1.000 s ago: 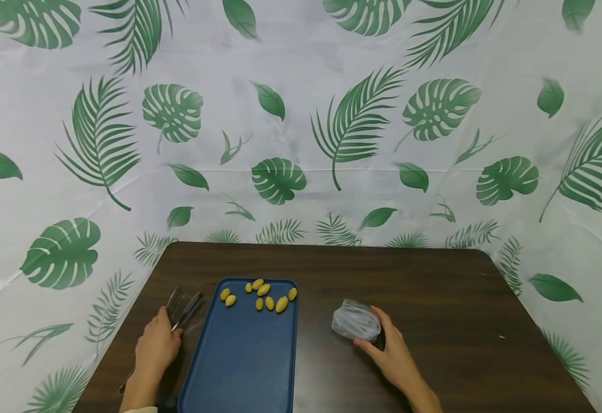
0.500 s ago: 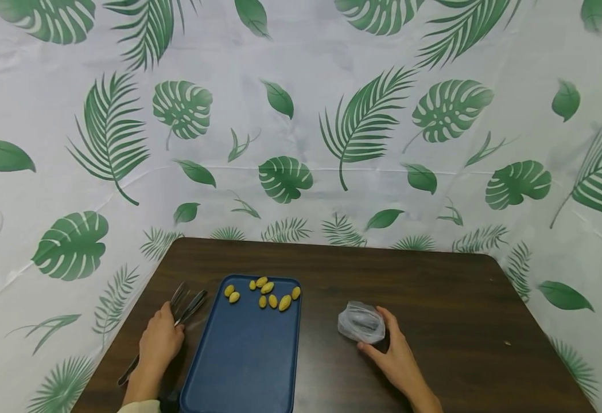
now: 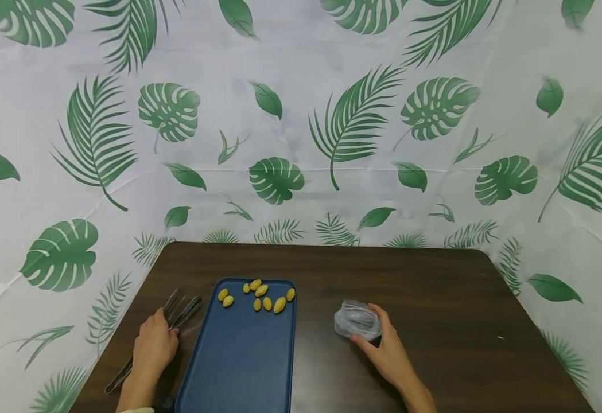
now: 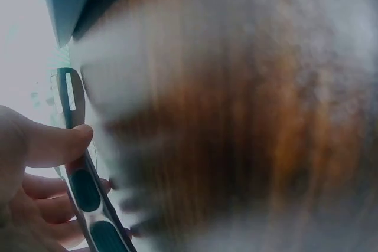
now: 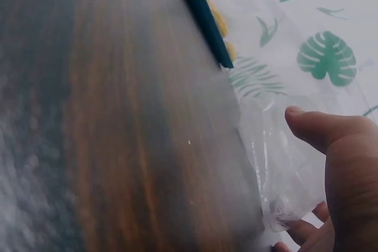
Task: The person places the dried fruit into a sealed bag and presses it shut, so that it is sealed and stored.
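Note:
In the head view my left hand [image 3: 155, 344] grips a pair of metal tongs [image 3: 184, 312] left of the tray. Their two ends stand apart beyond my fingers, and the other end shows at lower left. In the left wrist view, my thumb presses on the tongs [image 4: 85, 190], which have dark inset pads. My right hand [image 3: 393, 350] holds a crumpled clear plastic bag [image 3: 356, 320] right of the tray, thumb and fingers around its right side. In the right wrist view, the thumb lies across the bag [image 5: 280, 157]; what is inside cannot be made out.
A dark blue rectangular tray [image 3: 244, 358] lies between my hands on the brown wooden table [image 3: 393, 272]. Several small yellow oval pieces [image 3: 279, 304] lie at its far end. Behind the table hangs a white cloth [image 3: 290, 132] printed with green leaves.
The head view shifts slightly right, then back. The tongs' near end has swung out further left past my left wrist. The right hand keeps its hold, while a hollow now shows in the bag.

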`<state>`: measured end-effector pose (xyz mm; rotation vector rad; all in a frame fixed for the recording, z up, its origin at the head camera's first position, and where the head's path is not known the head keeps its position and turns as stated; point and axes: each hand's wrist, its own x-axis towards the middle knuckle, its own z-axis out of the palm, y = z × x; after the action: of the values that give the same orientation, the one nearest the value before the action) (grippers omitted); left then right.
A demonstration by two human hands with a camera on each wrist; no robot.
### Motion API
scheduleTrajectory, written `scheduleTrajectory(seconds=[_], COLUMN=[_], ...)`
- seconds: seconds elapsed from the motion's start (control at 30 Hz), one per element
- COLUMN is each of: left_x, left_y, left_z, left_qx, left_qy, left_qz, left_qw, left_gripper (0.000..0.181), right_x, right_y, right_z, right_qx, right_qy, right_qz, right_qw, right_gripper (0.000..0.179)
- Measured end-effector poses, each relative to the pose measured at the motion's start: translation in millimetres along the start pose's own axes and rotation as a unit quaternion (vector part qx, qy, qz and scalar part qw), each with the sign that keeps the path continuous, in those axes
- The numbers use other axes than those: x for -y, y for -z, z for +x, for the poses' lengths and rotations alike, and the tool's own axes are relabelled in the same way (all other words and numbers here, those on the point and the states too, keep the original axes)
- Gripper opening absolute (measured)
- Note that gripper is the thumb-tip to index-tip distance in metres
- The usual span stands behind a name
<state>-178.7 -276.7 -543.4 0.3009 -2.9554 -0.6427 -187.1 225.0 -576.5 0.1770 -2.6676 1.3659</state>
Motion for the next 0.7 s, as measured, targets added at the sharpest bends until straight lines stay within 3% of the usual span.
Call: scheduleTrajectory(seconds=[0.17, 0.3, 0.57, 0.7], left_x=[0.7, -5.5, -30.2, -49.8], left_y=[5.1, 11.3, 30.8, 33.5], left_z=[-5.1, -10.3, -24.8, -25.3], left_qx=[0.017, 0.011, -0.052, -0.083], left_qy=[0.018, 0.022, -0.014, -0.037], left_qz=[-0.015, -0.022, -0.027, -0.018], left_qw=[0.9996, 0.9995, 0.9982, 0.9957], left_gripper=[0.064, 0.066, 0.066, 0.066], right_x=[1.1, 0.4, 0.5, 1.1], right_y=[-1.2, -1.4, -3.3, 2.5], right_z=[1.7, -0.3, -4.2, -2.6], right_qx=[0.006, 0.004, 0.000, -0.001], right_qy=[-0.007, -0.005, -0.015, -0.013], right_qz=[0.007, 0.010, 0.016, 0.027], right_qw=[0.9999, 0.9999, 0.9998, 0.9995], right_gripper=[0.087, 0.086, 0.085, 0.085])
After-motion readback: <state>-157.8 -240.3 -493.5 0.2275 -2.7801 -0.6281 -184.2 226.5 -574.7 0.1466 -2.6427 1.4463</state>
